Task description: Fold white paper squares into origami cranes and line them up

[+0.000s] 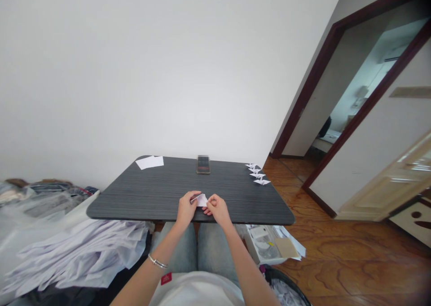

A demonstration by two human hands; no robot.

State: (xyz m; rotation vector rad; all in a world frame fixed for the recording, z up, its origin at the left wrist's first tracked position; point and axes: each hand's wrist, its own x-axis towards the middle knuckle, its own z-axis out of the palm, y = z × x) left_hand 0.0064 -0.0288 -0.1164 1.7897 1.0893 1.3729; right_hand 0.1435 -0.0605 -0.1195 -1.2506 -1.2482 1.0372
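A small folded piece of white paper [201, 200] is held between both hands, just above the near edge of the dark table [161, 202]. My left hand [187, 206] pinches its left side with thumb and fingers. On the right side, my right hand [215, 207] grips the paper's corner between thumb and forefinger, the other fingers curled below. Several white folded paper cranes [257, 175] stand in a row at the table's right side. Flat white paper sheets [150, 162] lie overlapping at the far left corner.
A dark phone-like object [203, 164] stands at the table's back edge, by the wall. White cloth [84, 252] is heaped at the left. Below the table's right side are an open box [266, 243] of odds and ends and a black bin [286, 288] with paper scraps.
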